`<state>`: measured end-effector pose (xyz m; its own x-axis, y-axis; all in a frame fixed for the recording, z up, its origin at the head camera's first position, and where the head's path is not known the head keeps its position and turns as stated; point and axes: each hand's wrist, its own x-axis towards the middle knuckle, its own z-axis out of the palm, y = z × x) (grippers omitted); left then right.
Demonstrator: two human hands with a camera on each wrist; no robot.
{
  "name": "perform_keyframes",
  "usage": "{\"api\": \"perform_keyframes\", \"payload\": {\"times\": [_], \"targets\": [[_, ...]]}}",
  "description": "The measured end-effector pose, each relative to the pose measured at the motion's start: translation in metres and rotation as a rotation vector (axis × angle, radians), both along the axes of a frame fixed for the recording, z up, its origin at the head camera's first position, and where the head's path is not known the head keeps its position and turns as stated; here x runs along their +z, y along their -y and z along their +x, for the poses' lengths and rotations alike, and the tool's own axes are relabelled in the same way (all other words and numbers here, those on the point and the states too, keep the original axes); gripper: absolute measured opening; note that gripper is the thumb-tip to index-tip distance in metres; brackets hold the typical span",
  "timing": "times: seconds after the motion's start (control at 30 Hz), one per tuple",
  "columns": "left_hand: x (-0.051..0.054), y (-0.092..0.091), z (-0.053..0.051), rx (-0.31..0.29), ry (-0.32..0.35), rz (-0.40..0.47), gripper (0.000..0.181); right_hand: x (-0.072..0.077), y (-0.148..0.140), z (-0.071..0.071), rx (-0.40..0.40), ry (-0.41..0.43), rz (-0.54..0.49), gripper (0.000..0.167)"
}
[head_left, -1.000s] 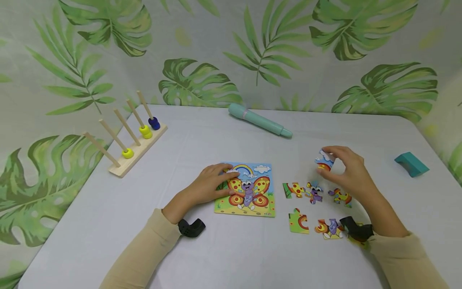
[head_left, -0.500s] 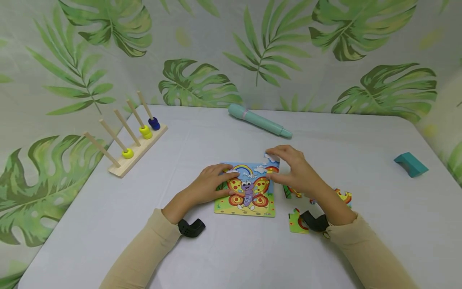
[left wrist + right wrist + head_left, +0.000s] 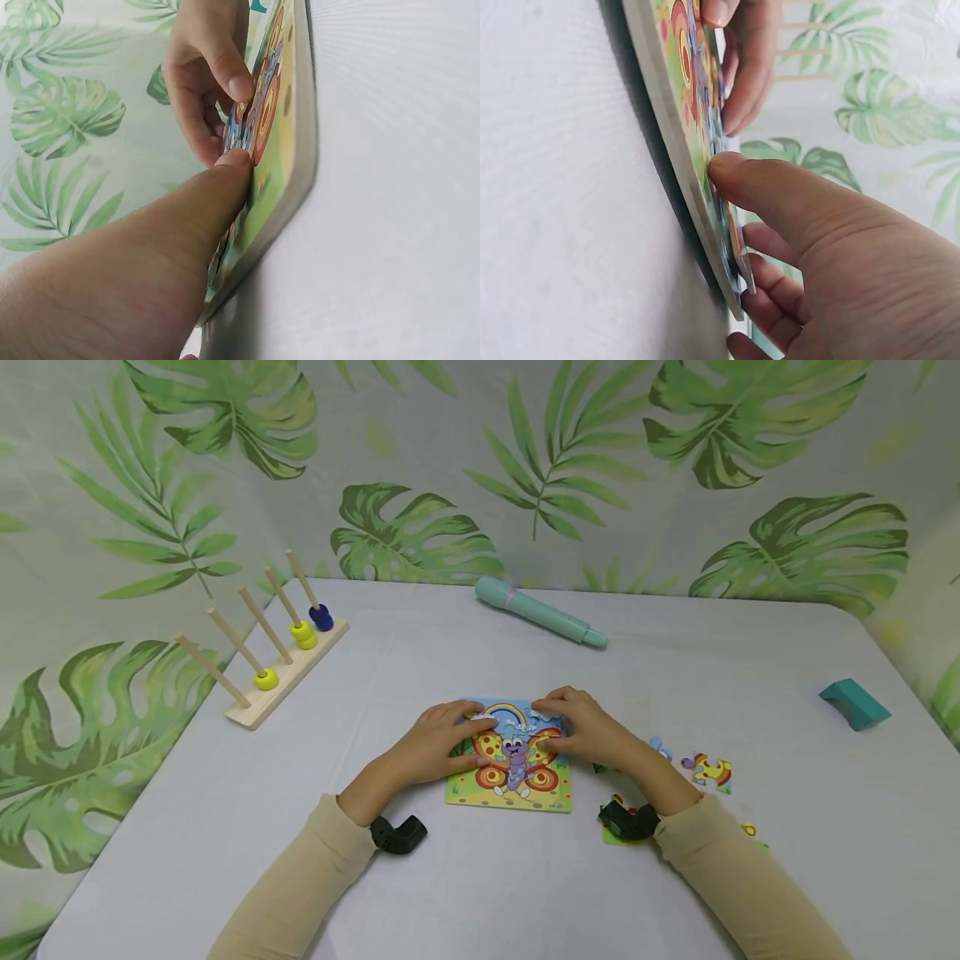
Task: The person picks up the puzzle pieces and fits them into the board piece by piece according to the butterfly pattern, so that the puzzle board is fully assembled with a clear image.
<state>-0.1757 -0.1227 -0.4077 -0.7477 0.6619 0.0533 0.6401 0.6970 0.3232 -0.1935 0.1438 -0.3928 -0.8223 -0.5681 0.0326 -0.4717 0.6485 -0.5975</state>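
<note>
A butterfly jigsaw puzzle board lies on the white table in front of me. My left hand rests on its left side, fingers spread over the picture; in the left wrist view the thumb touches the board's face. At the upper right corner, my right hand pinches a puzzle piece between thumb and fingers. Its outer edge stands slightly above the board in the right wrist view. From above, the fingers cover part of this piece.
Several loose puzzle pieces, one a yellow-and-red piece, lie right of the board, partly under my right forearm. A wooden peg stand with yellow and blue beads stands at left. Behind are a green microphone-shaped toy and, far right, a teal block.
My right hand has carried the puzzle piece left from above the loose pieces and lowered it onto the board's upper right corner. The left hand has stayed in place.
</note>
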Motion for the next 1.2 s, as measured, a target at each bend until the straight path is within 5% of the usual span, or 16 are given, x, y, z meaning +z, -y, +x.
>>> {"api": "perform_keyframes", "payload": {"times": [0.33, 0.5, 0.67, 1.2], "targets": [[-0.003, -0.011, 0.0, 0.061, -0.083, 0.01, 0.057, -0.005, 0.0, -0.004, 0.013, 0.002, 0.007, 0.055], [-0.006, -0.021, -0.002, -0.005, -0.123, 0.036, 0.057, -0.005, 0.0, -0.004, 0.005, 0.024, -0.001, 0.055], [-0.007, -0.029, -0.001, -0.077, -0.112, -0.021, 0.057, -0.006, 0.0, -0.005, 0.001, 0.028, 0.005, 0.056], [-0.007, -0.033, 0.001, -0.058, -0.082, -0.079, 0.053, -0.011, -0.004, -0.007, -0.017, 0.085, -0.076, 0.041]]}}
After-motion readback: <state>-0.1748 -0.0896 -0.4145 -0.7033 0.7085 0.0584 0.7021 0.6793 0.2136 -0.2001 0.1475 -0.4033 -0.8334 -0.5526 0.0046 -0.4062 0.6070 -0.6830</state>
